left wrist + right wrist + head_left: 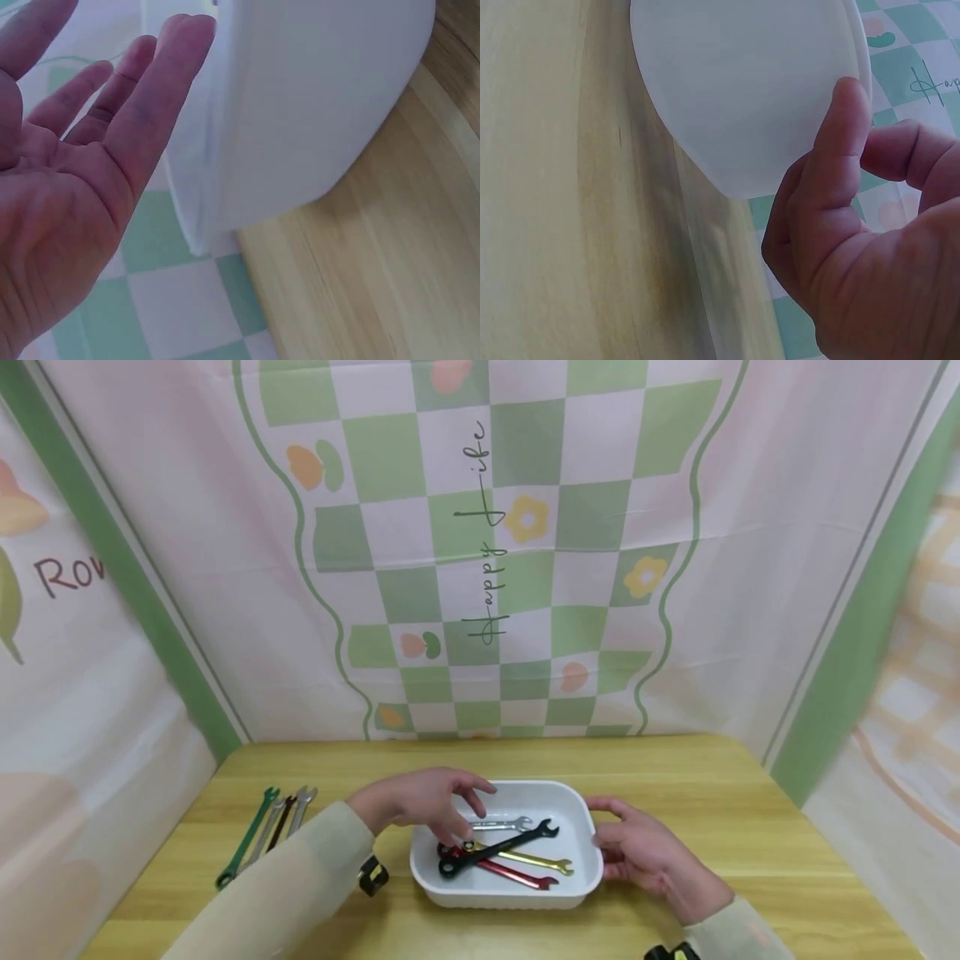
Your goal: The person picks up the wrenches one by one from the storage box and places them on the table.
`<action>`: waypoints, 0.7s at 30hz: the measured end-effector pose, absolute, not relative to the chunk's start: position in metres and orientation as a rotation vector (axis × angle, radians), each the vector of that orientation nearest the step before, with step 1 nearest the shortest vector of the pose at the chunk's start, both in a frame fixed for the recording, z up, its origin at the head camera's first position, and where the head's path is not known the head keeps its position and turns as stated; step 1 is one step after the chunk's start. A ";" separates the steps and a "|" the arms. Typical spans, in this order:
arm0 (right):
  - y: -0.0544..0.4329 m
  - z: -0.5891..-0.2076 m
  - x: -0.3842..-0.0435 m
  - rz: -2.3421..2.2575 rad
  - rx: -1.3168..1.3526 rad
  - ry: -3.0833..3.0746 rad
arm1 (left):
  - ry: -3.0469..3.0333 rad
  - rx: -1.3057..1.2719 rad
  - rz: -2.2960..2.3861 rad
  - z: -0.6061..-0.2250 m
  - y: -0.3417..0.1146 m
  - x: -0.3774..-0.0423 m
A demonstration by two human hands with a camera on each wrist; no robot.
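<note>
A white rectangular tray holds several wrenches: a black wrench lies across a gold wrench and a red wrench, with a silver wrench behind them. My left hand hovers over the tray's left side, fingers spread and reaching down near the wrench ends; its palm holds nothing in the left wrist view. At the tray's right end, my right hand rests its fingers against the outer wall. One fingertip lies just below the rim in the right wrist view.
On the table's left side lie a green wrench, a dark red wrench and silver wrenches in a slanted row. The wooden table ends at a checkered curtain behind, with more curtain on both sides.
</note>
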State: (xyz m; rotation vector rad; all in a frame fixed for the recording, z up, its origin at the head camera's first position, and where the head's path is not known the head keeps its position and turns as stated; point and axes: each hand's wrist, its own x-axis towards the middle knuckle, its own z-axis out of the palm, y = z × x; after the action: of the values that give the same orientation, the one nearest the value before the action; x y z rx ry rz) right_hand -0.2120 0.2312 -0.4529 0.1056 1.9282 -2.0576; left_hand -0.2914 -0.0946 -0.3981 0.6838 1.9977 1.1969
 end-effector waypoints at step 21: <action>0.233 -0.453 -0.212 -2.063 0.088 1.921 | 2.204 0.664 0.942 -0.421 -0.055 -0.296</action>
State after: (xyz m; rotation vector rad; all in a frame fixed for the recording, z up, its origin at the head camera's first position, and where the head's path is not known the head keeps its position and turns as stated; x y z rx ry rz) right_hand -0.2115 0.2329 -0.4535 0.0877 1.9210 -2.0630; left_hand -0.2963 -0.0549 -0.4212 0.6644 2.2045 0.9421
